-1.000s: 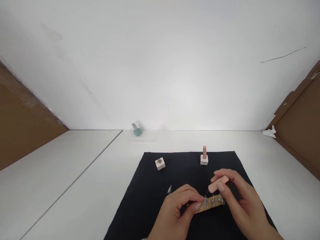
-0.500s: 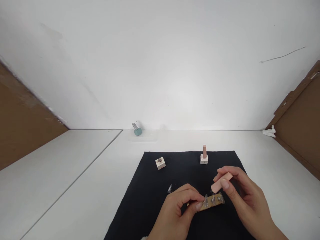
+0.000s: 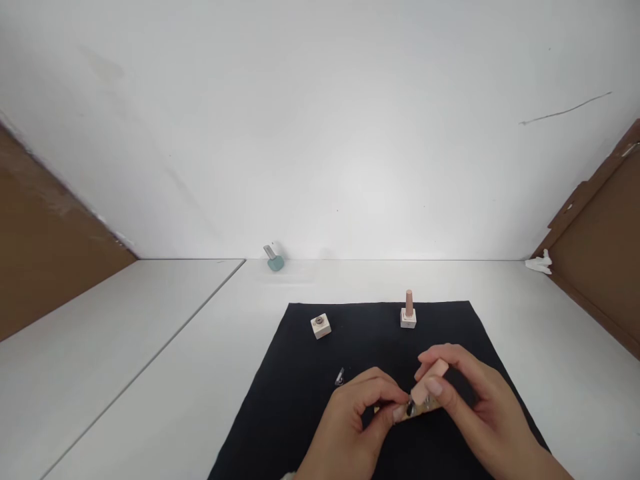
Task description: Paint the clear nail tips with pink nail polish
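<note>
Tan strip (image 3: pixel 424 405), at 4 o'clock on the black mat (image 3: pixel 285 400), sits pinched at its left end between finger and thumb of the left hand (image 3: pixel 350 427); the right hand (image 3: pixel 480 407) pinches a peach block (image 3: pixel 433 377) over the strip's middle.

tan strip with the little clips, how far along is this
Done, it seems: small metal pieces sit on the tan strip. In hand: the left hand pinches the strip, the right hand holds a peach block on it. Left, probably: a small clear piece loose on the black mat.
</note>
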### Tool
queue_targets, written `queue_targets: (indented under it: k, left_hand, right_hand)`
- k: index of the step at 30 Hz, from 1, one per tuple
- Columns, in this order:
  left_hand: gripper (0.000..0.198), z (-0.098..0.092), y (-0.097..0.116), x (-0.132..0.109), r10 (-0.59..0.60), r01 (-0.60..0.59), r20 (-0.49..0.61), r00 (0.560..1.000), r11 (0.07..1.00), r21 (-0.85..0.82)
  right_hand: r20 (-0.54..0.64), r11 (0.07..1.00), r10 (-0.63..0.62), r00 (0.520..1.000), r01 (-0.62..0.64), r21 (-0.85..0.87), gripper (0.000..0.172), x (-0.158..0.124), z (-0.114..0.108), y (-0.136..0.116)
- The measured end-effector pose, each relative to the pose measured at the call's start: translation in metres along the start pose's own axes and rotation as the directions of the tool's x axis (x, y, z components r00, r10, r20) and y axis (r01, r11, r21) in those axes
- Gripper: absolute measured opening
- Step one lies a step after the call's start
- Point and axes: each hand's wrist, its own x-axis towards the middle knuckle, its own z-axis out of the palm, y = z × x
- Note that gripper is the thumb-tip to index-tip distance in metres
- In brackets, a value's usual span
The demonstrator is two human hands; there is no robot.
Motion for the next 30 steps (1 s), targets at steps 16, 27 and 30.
queue_targets:
  k: [16, 27, 30]
  left_hand:
    - [0.003, -0.0013, -0.0031, 0.0003, -0.256, 0.275, 0.102, 0.961, 0.874, -0.4]
    - [0.015, 0.0025, -0.0063, -0.0039, -0.098, 0.098, 0.009, 0.995, 0.976, -0.197]
    - [0.016, 0.0008, -0.0081, -0.004, -0.054, 0.055, 0.011, 0.998, 0.988, -0.142]
  right_hand:
    - [-0.182, 0.995, 0.103, 0.978, -0.104, 0.002, 0.013, 0.0003, -0.0014, 0.0029]
    - [-0.196, 0.99, 0.138, 0.971, -0.141, -0.003, 0.013, -0.0012, -0.0019, 0.0054]
    - [-0.092, 0.991, 0.122, 0.988, -0.116, 0.064, 0.012, -0.0004, -0.0025, 0.0012]
